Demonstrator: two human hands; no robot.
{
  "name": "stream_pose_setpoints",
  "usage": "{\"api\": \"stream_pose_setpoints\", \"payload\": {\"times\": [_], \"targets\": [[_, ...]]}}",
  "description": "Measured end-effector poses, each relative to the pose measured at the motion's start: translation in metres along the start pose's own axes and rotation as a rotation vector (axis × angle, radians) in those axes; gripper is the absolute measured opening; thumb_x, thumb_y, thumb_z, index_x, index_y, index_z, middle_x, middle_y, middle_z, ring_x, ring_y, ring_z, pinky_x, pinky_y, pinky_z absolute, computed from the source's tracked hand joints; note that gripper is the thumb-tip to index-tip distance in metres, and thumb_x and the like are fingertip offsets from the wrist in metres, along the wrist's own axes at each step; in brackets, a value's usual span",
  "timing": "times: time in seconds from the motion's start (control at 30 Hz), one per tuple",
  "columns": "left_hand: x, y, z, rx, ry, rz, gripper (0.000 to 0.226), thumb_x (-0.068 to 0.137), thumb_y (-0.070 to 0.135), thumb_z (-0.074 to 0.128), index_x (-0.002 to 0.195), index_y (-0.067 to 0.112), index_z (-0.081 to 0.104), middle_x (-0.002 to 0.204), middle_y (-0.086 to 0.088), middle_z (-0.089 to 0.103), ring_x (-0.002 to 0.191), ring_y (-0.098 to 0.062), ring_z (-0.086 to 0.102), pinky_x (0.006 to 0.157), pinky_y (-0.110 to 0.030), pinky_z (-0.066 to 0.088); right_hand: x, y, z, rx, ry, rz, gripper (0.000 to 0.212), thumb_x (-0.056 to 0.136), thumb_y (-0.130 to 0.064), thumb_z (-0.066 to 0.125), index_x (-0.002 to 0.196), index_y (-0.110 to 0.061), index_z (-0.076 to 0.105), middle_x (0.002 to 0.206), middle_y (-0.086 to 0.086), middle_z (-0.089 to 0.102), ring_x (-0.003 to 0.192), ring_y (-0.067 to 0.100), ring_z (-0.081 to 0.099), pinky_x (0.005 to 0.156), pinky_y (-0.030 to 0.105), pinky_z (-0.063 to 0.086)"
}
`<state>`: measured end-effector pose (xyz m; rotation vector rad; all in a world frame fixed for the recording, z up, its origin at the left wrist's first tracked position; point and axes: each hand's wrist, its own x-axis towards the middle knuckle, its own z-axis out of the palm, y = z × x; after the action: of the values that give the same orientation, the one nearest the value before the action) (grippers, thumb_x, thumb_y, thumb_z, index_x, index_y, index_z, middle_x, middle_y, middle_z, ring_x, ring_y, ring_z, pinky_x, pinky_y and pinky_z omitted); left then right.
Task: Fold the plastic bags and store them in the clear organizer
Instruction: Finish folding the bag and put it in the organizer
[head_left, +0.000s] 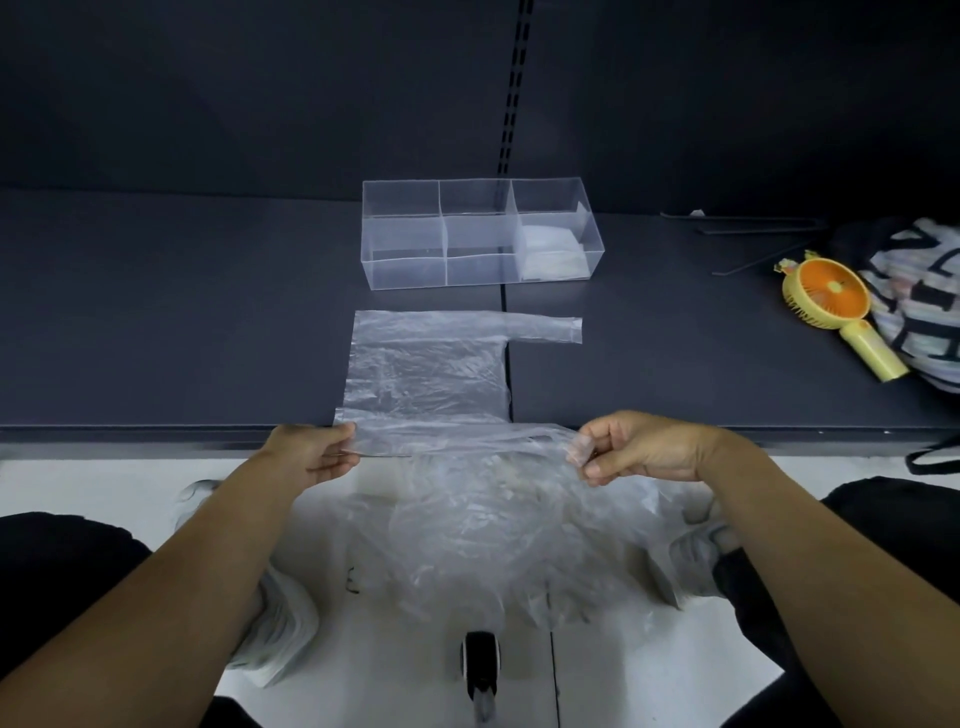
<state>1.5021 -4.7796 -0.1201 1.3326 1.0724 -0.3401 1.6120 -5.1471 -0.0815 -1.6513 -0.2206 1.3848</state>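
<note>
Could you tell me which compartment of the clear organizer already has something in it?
The right-end compartment: it holds whitish folded plastic, while the others look empty.

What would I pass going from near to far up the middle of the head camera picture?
black wheel → loose heap of plastic bags → flat plastic bag, its near edge pinched by the left hand and right hand → clear organizer → dark back panel

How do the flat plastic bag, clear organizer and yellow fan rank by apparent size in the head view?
1. Tied: plastic bag and clear organizer, about alike; bag nearer the camera.
2. yellow fan, smallest.
</note>
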Motion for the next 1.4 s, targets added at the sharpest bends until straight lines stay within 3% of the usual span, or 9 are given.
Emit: {"api": "stream_pose_setpoints", "payload": {"times": [0.2,0.43,0.6,0.8,0.93,1.07,1.13,1.27,1.4], "targets": [[-0.001,-0.001,0.0,-0.007,-0.01,0.001,0.008,0.089,0.011,0.066,0.09,0.004,0.062,0.085,-0.014,0.065,0.075,-0.025,0.064,0.054,-0.023,0.057,0.0,-0.003,-0.003,0.011,0.148,-0.018,0.014,0.085,0.0,0.066,0.098,-0.003,0.07,0.085,0.001,0.073,0.075,0.009,0.066,0.072,0.02,0.052],[-0.003,-0.001,0.001,0.009,-0.006,0.011,0.009,0.091,0.012,0.065,0.093,0.004,0.064,0.083,-0.015,0.065,0.074,-0.023,0.064,0.069,-0.028,0.055,0.035,0.004,0.025,0.151,0.834,-0.177,0.018,0.077,0.0,0.075,0.07,-0.016,0.072,0.068,-0.008,0.071,0.062,-0.002,0.064,0.067,0.013,0.048],[-0.004,-0.001,0.005,0.013,0.036,0.018,0.015,0.09,0.012,0.066,0.1,0.001,0.063,0.081,-0.015,0.065,0.071,-0.022,0.063,0.051,-0.021,0.056,0.067,0.007,0.034,0.169,1.277,-0.055,0.029,0.077,-0.026,0.078,0.06,-0.017,0.057,0.059,-0.006,0.06,0.061,0.013,0.058,0.05,0.016,0.038],[-0.001,-0.007,0.019,0.087,0.142,0.046,0.014,0.087,0.012,0.07,0.091,0.0,0.064,0.075,-0.014,0.065,0.061,-0.022,0.061,0.048,-0.024,0.055,0.077,0.014,0.045,-0.154,1.466,0.185,0.056,0.096,-0.056,0.041,0.061,-0.012,0.045,0.058,0.003,0.047,0.055,0.023,0.045,0.046,0.026,0.023],[0.0,-0.019,0.032,0.063,0.205,0.059,0.018,0.084,0.013,0.072,0.072,0.003,0.063,0.068,-0.012,0.065,0.054,-0.02,0.059,0.041,-0.018,0.051,0.074,0.027,0.04,-0.185,1.46,0.226,0.053,0.097,-0.051,0.043,0.068,-0.008,0.054,0.062,0.005,0.051,0.061,0.027,0.047,0.049,0.029,0.028],[0.002,-0.028,0.039,-0.002,0.258,0.059,0.022,0.084,0.014,0.072,0.066,0.005,0.062,0.063,-0.009,0.063,0.052,-0.017,0.057,0.041,-0.017,0.051,0.054,0.036,0.029,0.384,1.187,-0.022,0.025,0.092,-0.012,0.063,0.066,-0.01,0.059,0.052,0.003,0.062,0.043,0.013,0.058,0.046,0.022,0.045],[0.003,-0.031,0.041,-0.029,0.263,0.049,0.023,0.083,0.017,0.073,0.066,0.007,0.062,0.063,-0.008,0.062,0.052,-0.016,0.057,0.048,-0.02,0.054,0.04,0.037,0.024,0.696,0.983,-0.099,0.017,0.089,0.002,0.061,0.078,-0.011,0.061,0.058,0.001,0.068,0.051,0.007,0.066,0.048,0.016,0.048],[0.002,-0.031,0.042,-0.036,0.287,0.036,0.023,0.082,0.021,0.073,0.068,0.008,0.061,0.062,-0.006,0.063,0.052,-0.013,0.058,0.047,-0.02,0.052,0.021,0.048,0.011,1.046,0.668,-0.125,0.02,0.096,-0.007,0.052,0.112,-0.012,0.061,0.098,0.003,0.07,0.088,0.011,0.067,0.072,0.023,0.054],[0.0,-0.029,0.042,-0.041,0.286,0.041,0.022,0.083,0.019,0.072,0.068,0.008,0.059,0.062,-0.006,0.061,0.05,-0.013,0.057,0.041,-0.016,0.048,0.019,0.047,0.007,1.026,0.661,-0.097,0.022,0.093,-0.027,0.06,0.106,-0.009,0.063,0.1,0.006,0.07,0.096,0.019,0.066,0.079,0.03,0.053]]}}
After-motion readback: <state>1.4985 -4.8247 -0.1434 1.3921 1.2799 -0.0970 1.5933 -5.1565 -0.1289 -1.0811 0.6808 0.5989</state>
